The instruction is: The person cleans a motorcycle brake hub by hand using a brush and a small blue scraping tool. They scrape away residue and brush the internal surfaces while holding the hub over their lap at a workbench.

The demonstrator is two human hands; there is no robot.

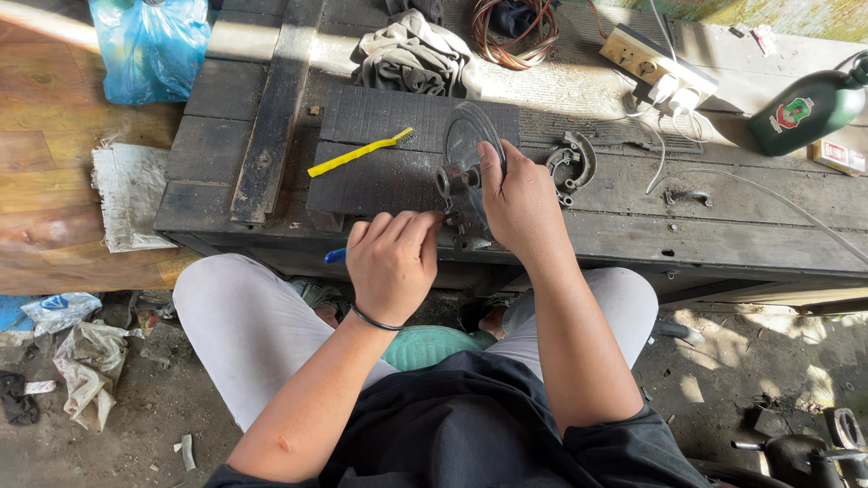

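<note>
**Both hands on the disc assembly**

Right hand (520,199) steadies the round grey metal disc assembly (467,158) upright on the dark wooden bench (633,226); left hand (391,262), its grip curled around a blue-handled tool (335,256), works its hub, fittings apparently still attached

A yellow toothbrush (360,152), grey rag (414,56), coiled wire (514,34), white power strip (658,65) and green bottle (807,110) lie on the workbench (217,145).

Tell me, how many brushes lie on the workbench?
1: a yellow brush lies on the dark mat, left of the metal disc that the right hand holds. Others may be hidden.
</note>
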